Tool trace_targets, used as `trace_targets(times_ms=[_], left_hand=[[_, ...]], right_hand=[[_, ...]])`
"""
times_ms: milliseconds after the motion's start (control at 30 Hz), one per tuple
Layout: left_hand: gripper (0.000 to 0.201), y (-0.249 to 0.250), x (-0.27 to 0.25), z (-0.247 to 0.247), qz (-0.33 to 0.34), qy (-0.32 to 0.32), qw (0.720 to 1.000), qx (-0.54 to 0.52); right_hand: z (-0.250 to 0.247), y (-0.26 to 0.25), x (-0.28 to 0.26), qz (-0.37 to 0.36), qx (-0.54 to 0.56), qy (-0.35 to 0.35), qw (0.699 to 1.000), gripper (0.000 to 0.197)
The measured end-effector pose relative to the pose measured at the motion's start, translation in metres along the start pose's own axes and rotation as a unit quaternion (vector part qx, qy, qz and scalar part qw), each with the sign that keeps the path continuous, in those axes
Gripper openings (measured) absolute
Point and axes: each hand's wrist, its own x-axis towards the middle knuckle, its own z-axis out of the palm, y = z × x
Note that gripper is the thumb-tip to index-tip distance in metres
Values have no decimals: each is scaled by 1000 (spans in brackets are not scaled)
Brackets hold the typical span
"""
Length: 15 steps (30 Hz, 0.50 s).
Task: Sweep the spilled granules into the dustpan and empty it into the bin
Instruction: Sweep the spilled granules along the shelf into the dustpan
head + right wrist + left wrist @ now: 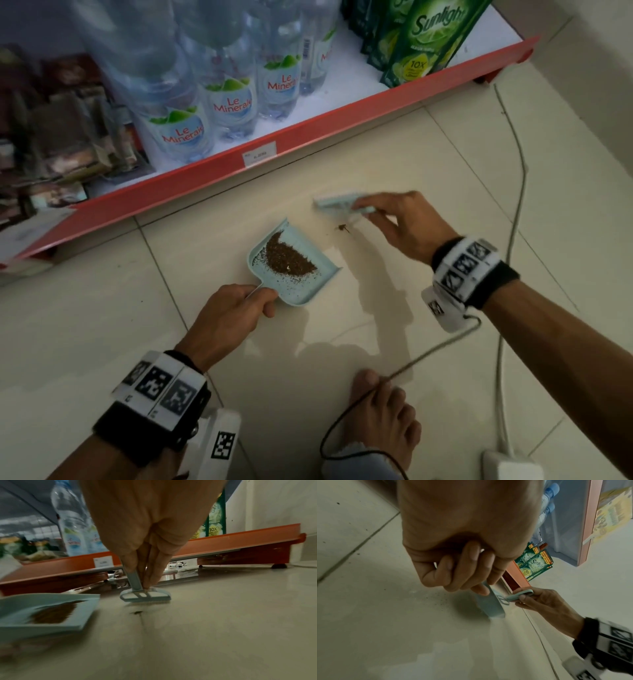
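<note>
Left hand [236, 310] grips dustpan [301, 284] handle | right hand [407, 226] pinches brush [337, 204] | stray granules [342, 228] between

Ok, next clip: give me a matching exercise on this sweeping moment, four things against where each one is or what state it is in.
Things:
1. dustpan
2. small brush
3. small clump of granules
4. water bottles

Places or states:
A. standing on the red-edged shelf
B. lying on the floor tile between pan and brush
C. held by its handle in the left hand, with a brown pile inside
D. gripped in the right hand, beyond the clump

Pairs: 1-C, 2-D, 3-B, 4-A
</note>
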Motion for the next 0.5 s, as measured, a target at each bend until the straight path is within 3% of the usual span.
trace_targets(times_ms=[133, 233, 333, 433, 500], left_hand=[[38, -8, -7, -5, 22, -8, 1000, 5], [40, -14, -8, -9, 26, -17, 1000, 1], [42, -17, -6, -11, 39, -18, 999, 13], [42, -17, -4, -15, 55, -14, 998, 8], [39, -15, -2, -18, 66, -15, 998, 5]], right_hand=[[-1, -13, -33, 0, 24, 6, 1000, 22], [-8, -15, -40, 48, 6, 114, 992, 22], [-11, -11, -43, 142, -72, 195, 968, 22], [0, -16, -45, 231, -117, 207, 943, 20], [18, -32, -46, 236, -106, 180, 949, 19]])
